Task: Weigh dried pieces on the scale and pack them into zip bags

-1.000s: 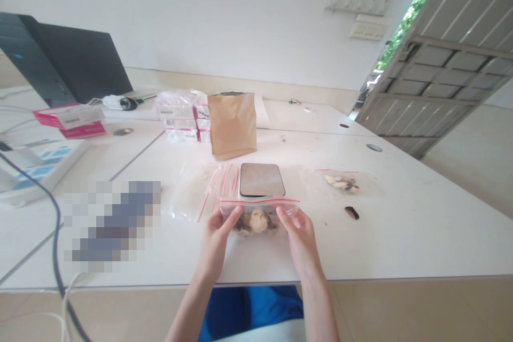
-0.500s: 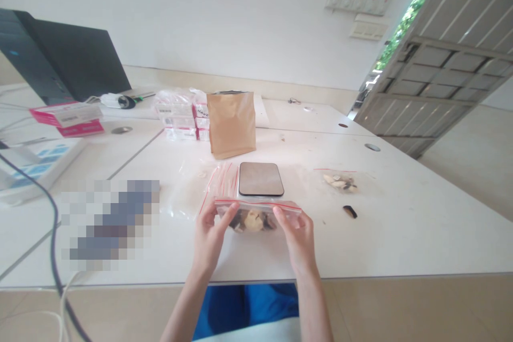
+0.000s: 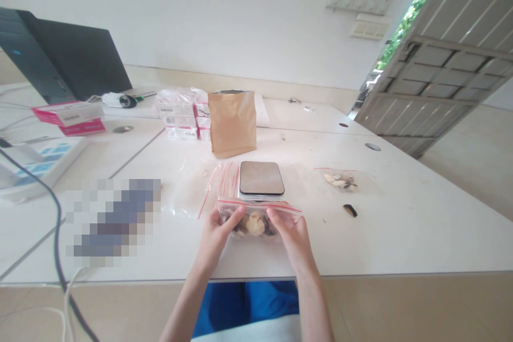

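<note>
A clear zip bag [image 3: 256, 224] with a red line along its top holds dried pieces, cream and dark brown, that look like sliced mushroom. My left hand [image 3: 218, 232] grips its left end, thumb on the front just under the red line. On the right end, my right hand [image 3: 291, 230] pinches it the same way. Just beyond the bag stands a small digital scale [image 3: 262, 178] with a bare metal top. Several flat, clear zip bags [image 3: 204, 187] lie left of the scale, overlapping each other.
Behind the scale stands a brown paper pouch [image 3: 232, 124], next to plastic-wrapped boxes [image 3: 180, 115]. At right lie another filled zip bag [image 3: 340, 180] and a loose dark piece [image 3: 350, 210]. A black cable [image 3: 57, 235] and a pixelated patch [image 3: 116, 219] are at left.
Both thumbs have slid inward along the bag's top, the right one more clearly. The bag now tilts so that more of its contents faces me.
</note>
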Demonstrator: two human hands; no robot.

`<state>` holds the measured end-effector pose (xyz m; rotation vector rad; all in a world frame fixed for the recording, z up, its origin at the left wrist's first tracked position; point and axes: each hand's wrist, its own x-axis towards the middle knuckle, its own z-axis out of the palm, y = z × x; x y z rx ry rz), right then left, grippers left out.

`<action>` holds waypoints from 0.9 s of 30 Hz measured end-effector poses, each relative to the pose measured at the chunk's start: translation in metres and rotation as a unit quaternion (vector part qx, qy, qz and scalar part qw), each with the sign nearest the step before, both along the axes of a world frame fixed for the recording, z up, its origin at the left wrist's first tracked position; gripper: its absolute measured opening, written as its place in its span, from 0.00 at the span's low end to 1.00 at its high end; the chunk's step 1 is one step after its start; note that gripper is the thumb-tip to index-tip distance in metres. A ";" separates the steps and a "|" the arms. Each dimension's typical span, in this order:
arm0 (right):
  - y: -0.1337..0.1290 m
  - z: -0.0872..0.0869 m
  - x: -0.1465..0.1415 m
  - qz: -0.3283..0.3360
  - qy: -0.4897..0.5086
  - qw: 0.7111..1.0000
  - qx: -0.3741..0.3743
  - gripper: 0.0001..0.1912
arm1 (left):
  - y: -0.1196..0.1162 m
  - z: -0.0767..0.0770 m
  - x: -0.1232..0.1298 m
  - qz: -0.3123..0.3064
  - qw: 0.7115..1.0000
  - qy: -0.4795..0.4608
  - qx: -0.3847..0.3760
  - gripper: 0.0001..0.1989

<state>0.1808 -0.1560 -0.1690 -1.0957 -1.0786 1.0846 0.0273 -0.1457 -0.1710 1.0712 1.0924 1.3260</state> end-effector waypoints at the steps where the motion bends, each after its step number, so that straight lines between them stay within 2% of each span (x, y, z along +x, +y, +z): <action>1: 0.000 -0.001 -0.001 -0.001 -0.003 1.000 0.002 0.11 | 0.000 0.000 0.001 0.011 1.000 0.001 0.001 0.17; 6: 0.002 0.000 -0.003 -0.045 -0.040 0.997 0.044 0.09 | 0.002 -0.005 0.002 0.055 0.998 0.029 0.025 0.16; 8: 0.002 0.001 -0.003 -0.041 -0.047 0.997 0.043 0.08 | 0.002 -0.004 0.000 0.065 0.997 0.035 0.024 0.16; 14: 0.000 0.005 -0.002 -0.016 -0.026 0.999 0.038 0.09 | 0.003 0.007 -0.008 -0.028 0.999 -0.004 0.043 0.16; 17: 0.001 0.009 -0.003 0.036 -0.024 0.998 0.045 0.09 | 0.004 0.010 -0.009 -0.051 0.997 0.019 0.061 0.12; 22: 0.004 0.017 -0.005 0.099 -0.008 0.995 0.032 0.11 | 0.005 0.011 -0.007 -0.042 0.996 0.033 0.071 0.10; 27: 0.000 0.017 -0.009 0.072 -0.026 0.996 0.044 0.09 | 0.003 0.015 -0.003 -0.032 0.990 0.074 0.113 0.09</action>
